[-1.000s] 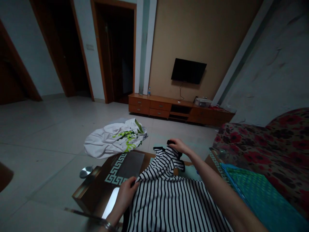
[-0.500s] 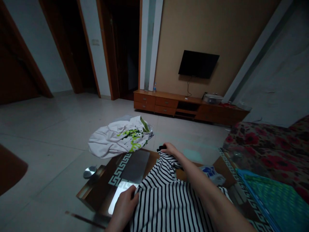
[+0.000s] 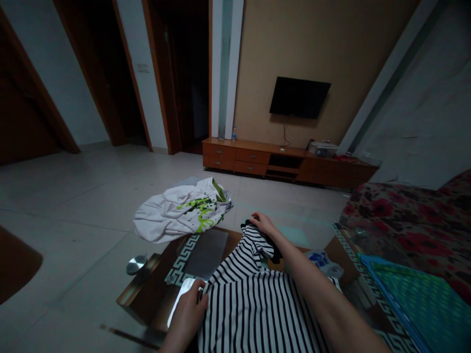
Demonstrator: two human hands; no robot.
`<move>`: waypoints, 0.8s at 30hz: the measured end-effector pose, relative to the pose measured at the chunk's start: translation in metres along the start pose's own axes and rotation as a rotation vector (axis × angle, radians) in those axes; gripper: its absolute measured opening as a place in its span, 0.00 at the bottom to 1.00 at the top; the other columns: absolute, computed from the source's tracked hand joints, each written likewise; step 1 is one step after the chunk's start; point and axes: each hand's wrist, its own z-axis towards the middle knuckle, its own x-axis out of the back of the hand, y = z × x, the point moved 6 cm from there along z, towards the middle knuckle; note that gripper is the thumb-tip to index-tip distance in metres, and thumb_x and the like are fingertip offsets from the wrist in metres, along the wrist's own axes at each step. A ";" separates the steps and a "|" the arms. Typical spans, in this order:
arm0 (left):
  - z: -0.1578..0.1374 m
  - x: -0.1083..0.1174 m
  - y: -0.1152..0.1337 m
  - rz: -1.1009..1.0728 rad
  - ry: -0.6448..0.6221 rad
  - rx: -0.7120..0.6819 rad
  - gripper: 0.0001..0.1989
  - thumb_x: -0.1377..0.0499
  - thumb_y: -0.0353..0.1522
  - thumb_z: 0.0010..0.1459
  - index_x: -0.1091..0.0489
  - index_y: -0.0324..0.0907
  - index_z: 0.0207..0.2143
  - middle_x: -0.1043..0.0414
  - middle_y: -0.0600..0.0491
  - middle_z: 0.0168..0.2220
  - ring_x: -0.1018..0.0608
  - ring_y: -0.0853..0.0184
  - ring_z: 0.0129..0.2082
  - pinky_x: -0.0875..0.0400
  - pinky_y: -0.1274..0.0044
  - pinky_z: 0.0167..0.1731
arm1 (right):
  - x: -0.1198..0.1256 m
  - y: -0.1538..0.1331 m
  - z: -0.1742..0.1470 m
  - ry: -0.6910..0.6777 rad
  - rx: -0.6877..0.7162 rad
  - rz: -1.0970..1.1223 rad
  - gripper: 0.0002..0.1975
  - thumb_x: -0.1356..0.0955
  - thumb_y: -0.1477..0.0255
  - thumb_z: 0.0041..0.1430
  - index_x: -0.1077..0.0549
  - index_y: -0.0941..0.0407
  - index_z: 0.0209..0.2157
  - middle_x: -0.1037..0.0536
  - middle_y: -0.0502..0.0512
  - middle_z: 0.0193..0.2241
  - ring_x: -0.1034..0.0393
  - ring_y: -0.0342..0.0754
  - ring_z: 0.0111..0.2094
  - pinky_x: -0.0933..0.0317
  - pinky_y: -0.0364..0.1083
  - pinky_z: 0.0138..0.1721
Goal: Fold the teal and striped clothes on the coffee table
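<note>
A black-and-white striped shirt [image 3: 253, 304] lies spread over the glass-topped coffee table, its sleeve reaching away from me. My left hand [image 3: 189, 306] is closed on the shirt's left edge, thumb on top near where the sleeve meets the body. Farther out, my right hand [image 3: 263, 224] holds the dark-trimmed end of the sleeve; its fingertips are partly hidden by the hand. My right forearm crosses over the shirt. Beyond the sleeve, a white shirt with a green print [image 3: 176, 211] rests in a loose heap at the table's far left corner.
The coffee table [image 3: 147, 294] has a patterned glass edge. A plastic bag [image 3: 326, 264] is at its right side. Blue-green fabric [image 3: 415, 299] lies by the floral sofa [image 3: 405, 215]. A round metal lid [image 3: 136, 264] stands off the left edge. A television [image 3: 300, 98] hangs above a low cabinet [image 3: 253, 159].
My right hand has shifted slightly up and right, and the sleeve has opened out with dark trim now showing near my wrist. My left hand has slid slightly left, still gripping.
</note>
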 end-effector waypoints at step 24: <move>0.019 -0.077 0.101 0.576 0.143 -0.639 0.29 0.44 0.39 0.59 0.45 0.51 0.63 0.49 0.49 0.66 0.47 0.52 0.65 0.49 0.53 0.60 | 0.073 0.009 -0.108 0.264 0.070 0.157 0.09 0.38 0.73 0.56 0.28 0.56 0.36 0.23 0.56 0.38 0.31 0.48 0.43 0.41 0.43 0.45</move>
